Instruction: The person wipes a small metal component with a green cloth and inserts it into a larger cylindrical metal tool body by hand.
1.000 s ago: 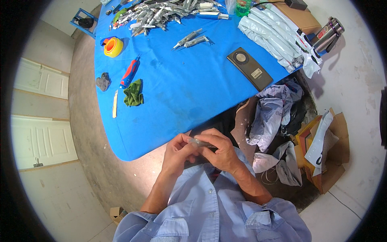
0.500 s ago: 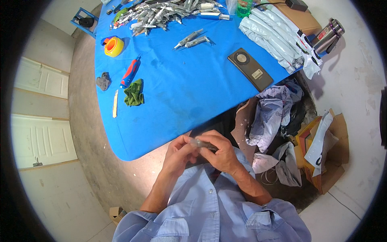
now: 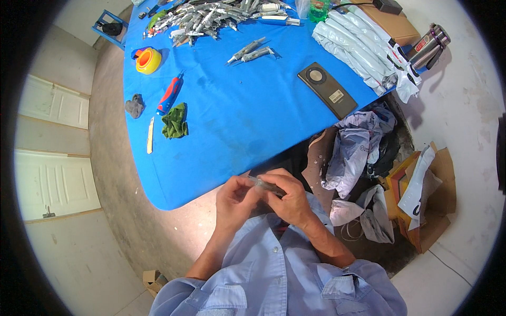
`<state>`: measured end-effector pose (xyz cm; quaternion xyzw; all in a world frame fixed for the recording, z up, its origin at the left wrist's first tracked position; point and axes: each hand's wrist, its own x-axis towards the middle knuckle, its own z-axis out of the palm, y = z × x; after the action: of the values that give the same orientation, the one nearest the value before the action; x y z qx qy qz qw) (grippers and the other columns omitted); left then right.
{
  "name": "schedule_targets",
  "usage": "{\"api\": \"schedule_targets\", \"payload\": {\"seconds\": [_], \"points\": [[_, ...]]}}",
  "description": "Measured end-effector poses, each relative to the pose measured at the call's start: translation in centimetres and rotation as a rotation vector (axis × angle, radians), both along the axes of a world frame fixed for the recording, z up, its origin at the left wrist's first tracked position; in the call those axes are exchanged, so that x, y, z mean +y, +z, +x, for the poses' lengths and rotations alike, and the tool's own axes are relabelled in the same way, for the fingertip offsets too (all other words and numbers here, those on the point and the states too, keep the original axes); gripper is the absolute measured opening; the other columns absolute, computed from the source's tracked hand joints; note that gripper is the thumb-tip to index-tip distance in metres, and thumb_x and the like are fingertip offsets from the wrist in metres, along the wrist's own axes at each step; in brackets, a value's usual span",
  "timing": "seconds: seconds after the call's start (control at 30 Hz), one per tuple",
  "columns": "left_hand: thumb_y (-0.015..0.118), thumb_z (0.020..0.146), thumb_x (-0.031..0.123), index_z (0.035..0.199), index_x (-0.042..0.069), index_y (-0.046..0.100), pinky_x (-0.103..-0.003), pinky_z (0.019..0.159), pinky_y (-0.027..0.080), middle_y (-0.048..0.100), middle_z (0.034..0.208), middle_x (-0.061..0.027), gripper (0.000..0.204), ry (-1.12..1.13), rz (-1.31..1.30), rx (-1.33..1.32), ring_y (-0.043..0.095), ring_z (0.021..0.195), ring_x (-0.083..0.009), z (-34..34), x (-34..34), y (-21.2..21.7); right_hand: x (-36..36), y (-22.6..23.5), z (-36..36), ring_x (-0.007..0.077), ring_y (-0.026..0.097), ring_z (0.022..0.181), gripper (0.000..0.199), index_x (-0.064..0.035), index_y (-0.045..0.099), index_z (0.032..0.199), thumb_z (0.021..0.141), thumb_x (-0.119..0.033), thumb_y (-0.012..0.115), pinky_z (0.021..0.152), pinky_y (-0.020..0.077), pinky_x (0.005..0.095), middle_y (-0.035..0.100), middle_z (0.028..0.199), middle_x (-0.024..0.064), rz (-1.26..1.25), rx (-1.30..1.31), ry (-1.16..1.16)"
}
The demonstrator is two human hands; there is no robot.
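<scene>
A slim grey tube-like piece in clear wrapping point(image 3: 264, 185) is held just off the near table edge, in front of the shirt. My right hand point(image 3: 291, 201) is closed around its darker end. My left hand point(image 3: 235, 203) pinches the pale end between thumb and fingers. Fingers cover much of the piece, so its exact kind cannot be made out. Two similar wrapped grey pieces point(image 3: 250, 52) lie on the blue table point(image 3: 226, 121), and a big heap of grey pieces point(image 3: 205, 20) is at the far side.
On the table's left are yellow tape point(image 3: 148, 61), a red-blue tool point(image 3: 170, 96), a green cloth point(image 3: 175, 121), a grey rag point(image 3: 135, 106) and a thin strip point(image 3: 151, 135). To the right are a phone point(image 3: 328, 91), plastic bags point(image 3: 353, 50), a flask point(image 3: 429, 47) and a floor carton point(image 3: 435, 195).
My left hand has turned, its fingers shifting on the pale end of the wrapped piece. My right hand keeps its grip nearly in place. The table things have not moved.
</scene>
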<state>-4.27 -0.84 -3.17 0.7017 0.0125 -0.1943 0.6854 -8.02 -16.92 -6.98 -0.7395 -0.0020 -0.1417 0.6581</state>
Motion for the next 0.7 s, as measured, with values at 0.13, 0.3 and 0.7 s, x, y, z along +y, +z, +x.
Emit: {"api": "schedule_targets", "payload": {"seconds": [0.13,0.3,0.7], "points": [[0.076,0.098,0.013,0.101,0.004,0.065,-0.025,0.061,0.056,0.074,0.093,-0.0079,0.015,-0.029,-0.146,0.192,0.07,0.077,-0.0127,0.9,1.2,-0.3,-0.4,0.4,0.0,0.0305,0.07,0.099,0.038,-0.0003,0.071,0.119,0.082,0.005,0.075,0.087,0.0563,0.0378,0.071,0.11,0.0154,0.037,0.011,0.075],[0.074,0.098,0.013,0.1,0.005,0.065,-0.026,0.06,0.058,0.074,0.09,-0.0079,0.012,-0.04,-0.27,0.351,0.072,0.076,-0.0151,1.5,1.9,-0.7,-0.7,0.7,0.0,0.0287,0.07,0.098,0.036,-0.0006,0.072,0.12,0.084,0.006,0.073,0.086,0.0556,0.0372,0.07,0.109,0.0143,0.066,0.02,0.136],[0.071,0.099,0.015,0.096,0.005,0.066,-0.026,0.057,0.053,0.07,0.082,-0.0064,0.012,-0.019,-0.244,0.445,0.063,0.063,-0.0125,1.2,1.8,-0.4,-0.4,0.5,-0.1,0.0261,0.069,0.1,0.033,0.0004,0.072,0.119,0.086,0.002,0.075,0.086,0.0555,0.0344,0.07,0.111,0.0136,0.052,0.051,0.148]]}}
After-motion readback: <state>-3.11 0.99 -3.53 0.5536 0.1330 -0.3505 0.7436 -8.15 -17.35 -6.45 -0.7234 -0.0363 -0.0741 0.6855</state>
